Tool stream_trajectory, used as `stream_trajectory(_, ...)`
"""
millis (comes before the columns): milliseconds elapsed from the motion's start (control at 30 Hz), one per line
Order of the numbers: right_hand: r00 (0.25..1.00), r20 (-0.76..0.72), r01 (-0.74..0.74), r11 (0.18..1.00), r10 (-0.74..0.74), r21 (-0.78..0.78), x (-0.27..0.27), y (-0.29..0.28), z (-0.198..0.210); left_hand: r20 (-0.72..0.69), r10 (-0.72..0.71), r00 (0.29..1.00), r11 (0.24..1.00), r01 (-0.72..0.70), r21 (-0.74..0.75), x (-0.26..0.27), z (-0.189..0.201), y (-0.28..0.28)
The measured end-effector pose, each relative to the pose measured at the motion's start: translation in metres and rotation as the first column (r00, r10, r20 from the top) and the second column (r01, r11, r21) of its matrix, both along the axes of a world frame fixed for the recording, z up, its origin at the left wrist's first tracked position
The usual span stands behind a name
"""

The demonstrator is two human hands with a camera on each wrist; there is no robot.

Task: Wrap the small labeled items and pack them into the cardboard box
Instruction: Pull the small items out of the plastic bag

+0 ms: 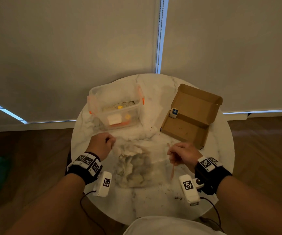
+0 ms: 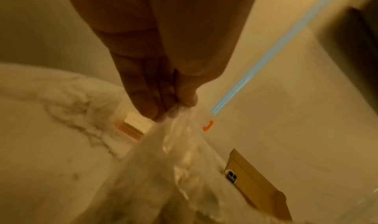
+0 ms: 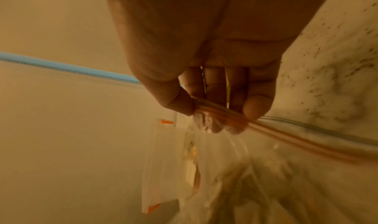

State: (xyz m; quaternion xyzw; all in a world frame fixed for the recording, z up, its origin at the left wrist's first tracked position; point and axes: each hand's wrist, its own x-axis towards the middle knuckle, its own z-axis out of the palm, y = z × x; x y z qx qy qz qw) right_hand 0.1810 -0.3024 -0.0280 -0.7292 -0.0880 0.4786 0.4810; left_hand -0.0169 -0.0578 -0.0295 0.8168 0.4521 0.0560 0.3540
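Observation:
A clear zip bag [image 1: 136, 167] stuffed with crumpled wrapping sheets lies on the round marble table [image 1: 153, 204] between my hands. My left hand [image 1: 109, 141] pinches a clear sheet [image 2: 180, 140] at the bag's far left end. My right hand [image 1: 172, 154] pinches the bag's orange zip strip [image 1: 173, 167] between thumb and fingers [image 3: 257, 104]. An open cardboard box [image 1: 190, 116] stands at the back right, with one small white item with a blue label [image 1: 174, 112] at its left inner edge. More small items lie in a clear plastic tub [image 1: 116, 106] at the back left.
The tub has orange clips [image 1: 143, 100] on its sides. Dark crumbs [image 1: 177, 198] are scattered over the table near the front right and beside the box. Closed blinds hang behind the table, and wooden floor lies on both sides.

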Motion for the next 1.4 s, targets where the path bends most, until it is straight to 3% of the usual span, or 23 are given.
stream_trajectory(100, 1.0, -0.003, 0.002, 1.0, -0.002, 0.005, -0.002, -0.003, -0.001, 0.036, 0.033, 0.999, 0.999, -0.034, 0.01, 0.0, 0.005, -0.004)
stream_trajectory(200, 1.0, -0.01, 0.001, 1.0, 0.0, 0.021, -0.002, -0.006, -0.002, 0.021, -0.043, 0.999, 0.999, 0.043, -0.033, 0.001, 0.008, -0.007)
stream_trajectory(300, 1.0, 0.003, 0.004, 0.999, -0.004, 0.032, 0.0, -0.005, 0.0, 0.102, 0.036, 0.994, 0.999, -0.034, -0.025, 0.001, 0.014, -0.003)
stream_trajectory(433, 1.0, -0.002, -0.008, 1.0, 0.008, 0.017, 0.0, -0.005, -0.003, -0.004, -0.166, 0.986, 0.981, 0.164, -0.108, 0.001, 0.016, -0.008)
stream_trajectory(567, 0.999, -0.01, 0.049, 0.996, -0.049, 0.076, 0.0, -0.003, -0.003, 0.182, 0.033, 0.983, 0.997, -0.021, -0.069, 0.0, 0.021, 0.003)
stream_trajectory(700, 0.998, 0.017, 0.057, 0.996, -0.058, 0.061, 0.0, -0.001, -0.007, 0.15, -0.079, 0.986, 0.988, 0.097, -0.12, -0.007, 0.007, -0.008)
stream_trajectory(767, 0.997, 0.044, 0.054, 0.997, -0.056, 0.046, -0.001, 0.0, -0.01, 0.15, -0.015, 0.989, 0.996, 0.028, -0.088, -0.017, -0.009, -0.005)
stream_trajectory(800, 0.997, 0.046, 0.058, 0.997, -0.06, 0.047, -0.002, 0.002, -0.011, 0.107, 0.016, 0.994, 0.996, -0.007, -0.087, -0.023, -0.019, -0.003)
stream_trajectory(867, 0.998, 0.032, 0.046, 0.998, -0.047, 0.038, -0.003, 0.002, -0.016, -0.123, -0.041, 0.992, 0.992, 0.025, -0.125, -0.034, -0.04, -0.006)
stream_trajectory(900, 0.999, 0.029, 0.02, 1.0, -0.021, 0.019, -0.003, 0.002, -0.018, -0.277, -0.116, 0.954, 0.986, 0.076, -0.151, -0.038, -0.051, -0.01)
stream_trajectory(967, 0.996, 0.046, -0.07, 0.996, 0.072, -0.046, -0.004, -0.002, -0.026, -0.519, -0.261, 0.814, 0.96, 0.159, -0.232, -0.046, -0.07, -0.02)
stream_trajectory(1033, 0.974, 0.102, -0.189, 0.971, 0.204, -0.143, -0.006, -0.007, -0.035, -0.622, -0.298, 0.724, 0.95, 0.158, -0.27, -0.05, -0.083, -0.025)
stream_trajectory(1200, 0.886, 0.213, -0.343, 0.892, 0.411, -0.294, -0.011, -0.009, -0.05, -0.631, -0.174, 0.756, 0.985, 0.13, -0.115, -0.039, -0.091, -0.029)
stream_trajectory(1400, 0.911, 0.252, -0.262, 0.93, 0.326, -0.258, -0.006, -0.002, -0.048, -0.484, -0.136, 0.865, 0.989, 0.093, -0.113, -0.049, -0.084, -0.027)
